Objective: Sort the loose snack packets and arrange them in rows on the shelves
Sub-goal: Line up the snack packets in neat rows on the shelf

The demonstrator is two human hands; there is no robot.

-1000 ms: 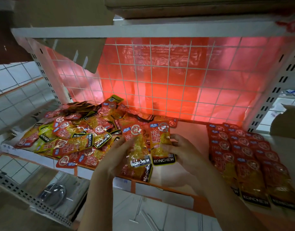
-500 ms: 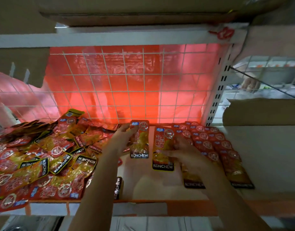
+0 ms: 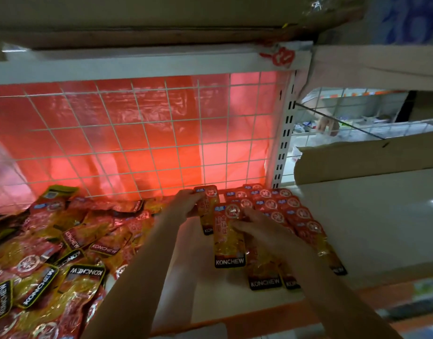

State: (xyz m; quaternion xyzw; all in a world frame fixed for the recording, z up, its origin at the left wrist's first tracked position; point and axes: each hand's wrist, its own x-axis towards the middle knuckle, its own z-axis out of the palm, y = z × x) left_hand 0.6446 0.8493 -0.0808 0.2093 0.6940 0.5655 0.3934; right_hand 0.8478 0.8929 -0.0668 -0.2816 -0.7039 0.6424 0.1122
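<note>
Left hand [image 3: 186,204] pinches a rear packet [image 3: 208,206]; right hand [image 3: 257,228] pinches the front packet [image 3: 228,234]. Both are held against the finished rows [image 3: 283,211], seemingly to start a new row.

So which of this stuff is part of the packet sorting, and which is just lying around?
Job:
left hand, packet
right hand, front packet
rows
loose pile
shelf

Lying about:
cardboard
red plastic sheet
wire grid
</note>
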